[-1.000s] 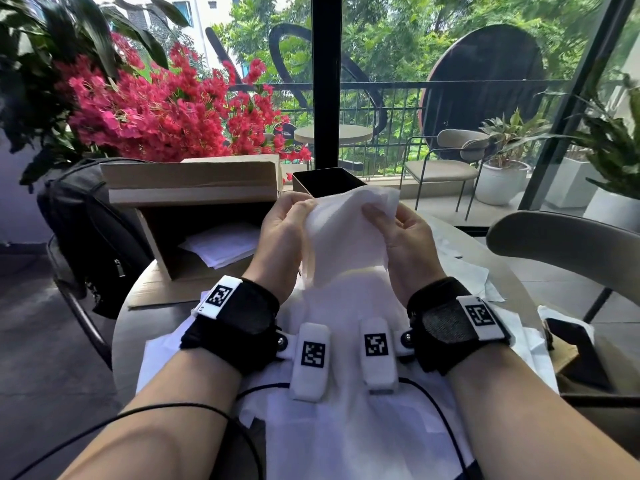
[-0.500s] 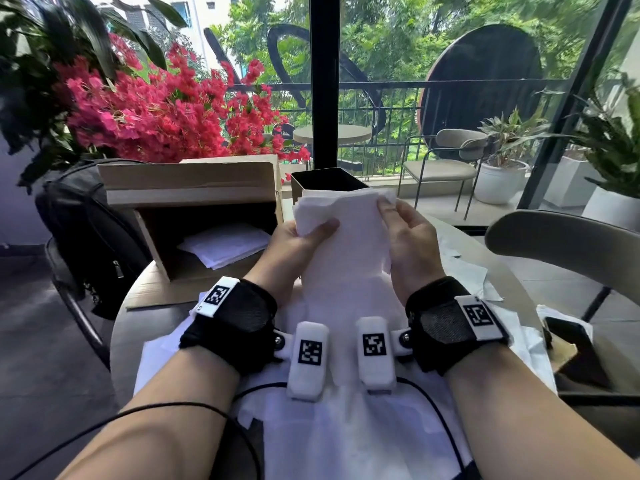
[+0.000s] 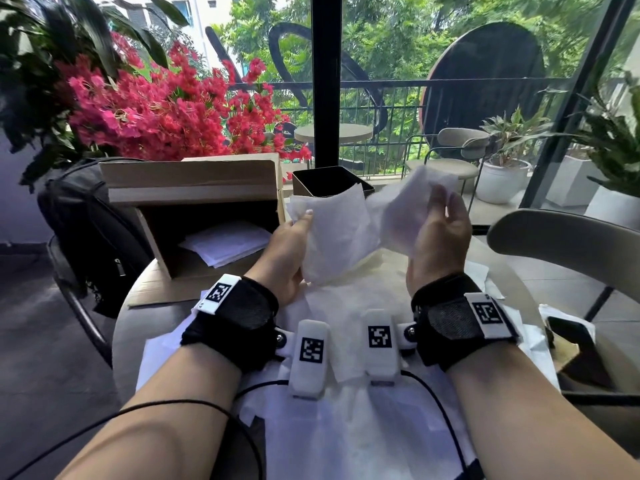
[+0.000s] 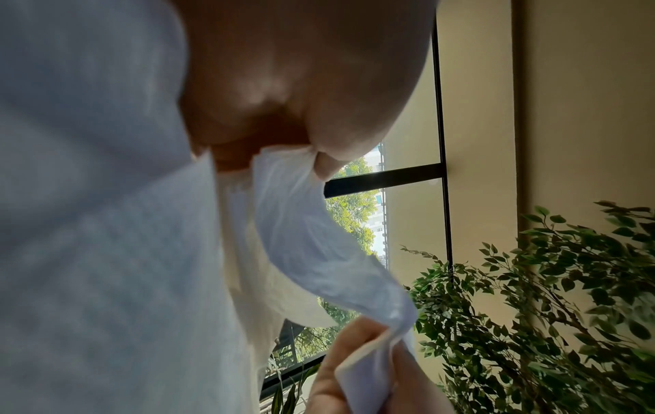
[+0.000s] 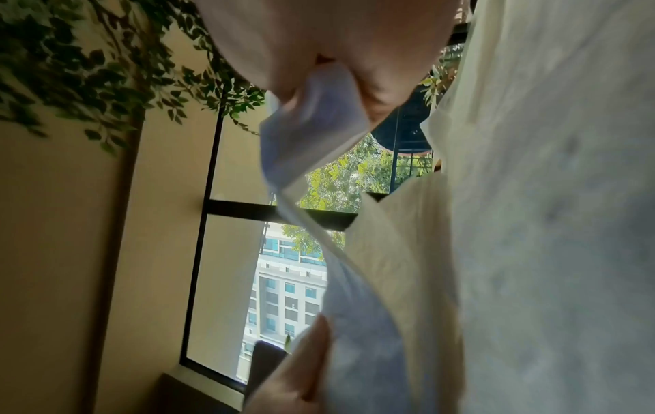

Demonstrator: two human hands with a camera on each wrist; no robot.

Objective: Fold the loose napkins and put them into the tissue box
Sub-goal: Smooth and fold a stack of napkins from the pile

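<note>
You held one white napkin [image 3: 337, 233] up in the air between both hands, above the round table [image 3: 156, 306] and just in front of the black tissue box [image 3: 329, 180]. Your left hand [image 3: 287, 251] pinched its left part: the thumb lay across the front of the sheet near the upper left corner, the other fingers hidden behind the paper. Your right hand [image 3: 438, 237] had its fingers curled round the napkin's right end, which bunched up and rose above the fingertips. The right wrist view showed that paper [image 5: 319, 112] squeezed between thumb and fingers. The stretch between your hands was slack and twisted. More loose napkins [image 3: 363, 427] lay spread on the table under your wrists. A cardboard box [image 3: 194, 202] on its side stood to the left, with white sheets inside.
</note>
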